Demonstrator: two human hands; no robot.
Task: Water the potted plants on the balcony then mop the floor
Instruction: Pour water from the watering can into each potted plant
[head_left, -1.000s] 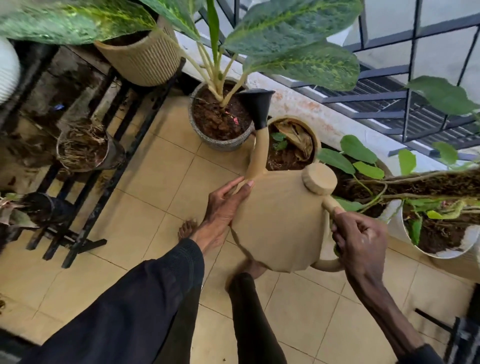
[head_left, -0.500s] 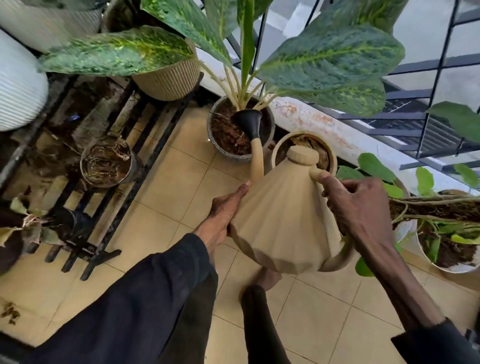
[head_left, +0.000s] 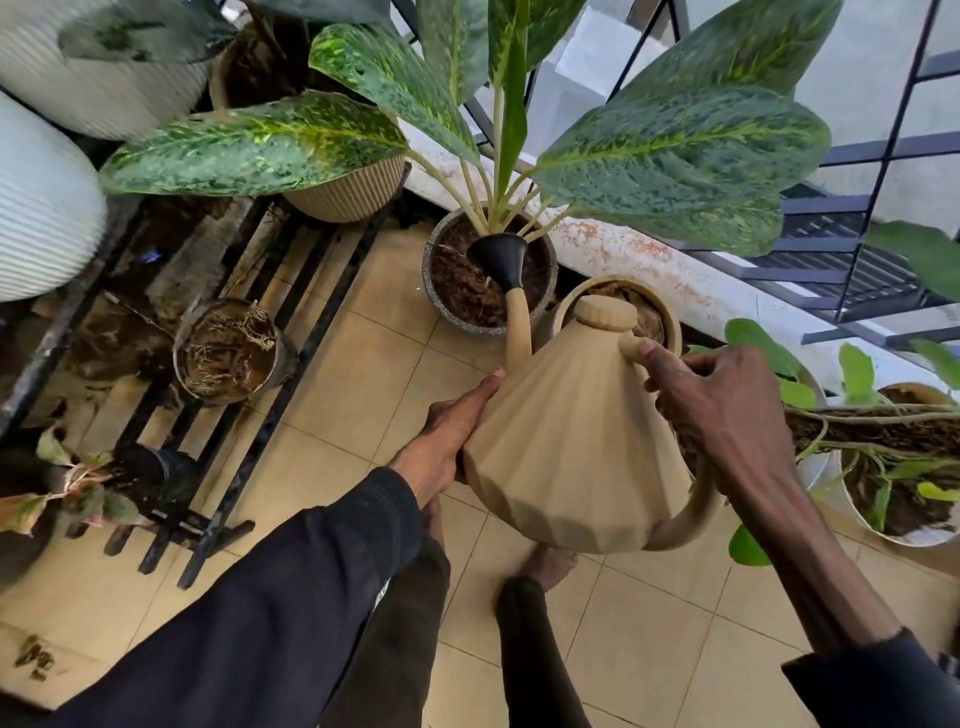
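A tan ribbed watering can (head_left: 566, 447) is tilted forward over the tiled floor. Its black rose (head_left: 500, 260) hangs over the soil of a grey speckled pot (head_left: 441, 306) that holds a big-leaved green plant (head_left: 675, 150). My right hand (head_left: 711, 405) grips the can's curved handle near the lid. My left hand (head_left: 447, 441) lies flat against the can's left side with straight fingers, steadying it. No stream of water is visible.
A tan pot (head_left: 670, 317) with dry leaves stands behind the can. White pots with vines (head_left: 893, 499) sit at the right under a black railing (head_left: 883, 156). A black metal rack (head_left: 249, 405) with small pots (head_left: 228, 348) fills the left. My bare foot (head_left: 550, 564) stands under the can.
The can swung left from the tan pot and its rose now sits lower over the grey pot's soil. My right hand shifted up the handle toward the lid.
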